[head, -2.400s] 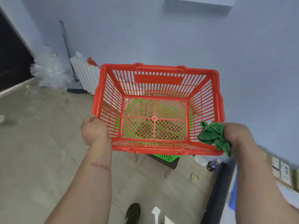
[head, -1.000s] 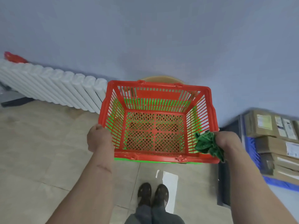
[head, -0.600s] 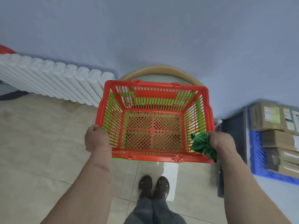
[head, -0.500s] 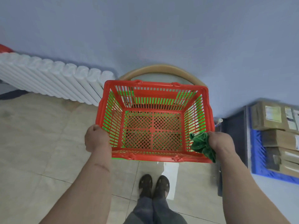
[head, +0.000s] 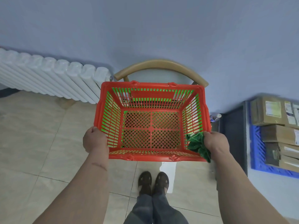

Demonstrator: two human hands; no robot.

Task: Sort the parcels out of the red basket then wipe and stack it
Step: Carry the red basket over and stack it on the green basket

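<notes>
We hold one red basket (head: 152, 122) up over a chair (head: 160, 66), with green from one more basket showing through its slats. Our left hand (head: 94, 139) grips the left rim. Our right hand (head: 215, 141) grips the right rim and one green cloth (head: 198, 145). Brown parcels (head: 275, 126) sit stacked at the right, too blurred to count.

**Plain room with radiator and chair**

A pale blue wall (head: 161, 29) fills the far side. A white radiator (head: 48, 78) runs along it at left, above a beige tiled floor (head: 32, 135). A chair (head: 160, 65) with a curved wooden back stands at the wall. Cardboard boxes (head: 275, 123) sit on a blue crate (head: 258, 152) at right.
</notes>
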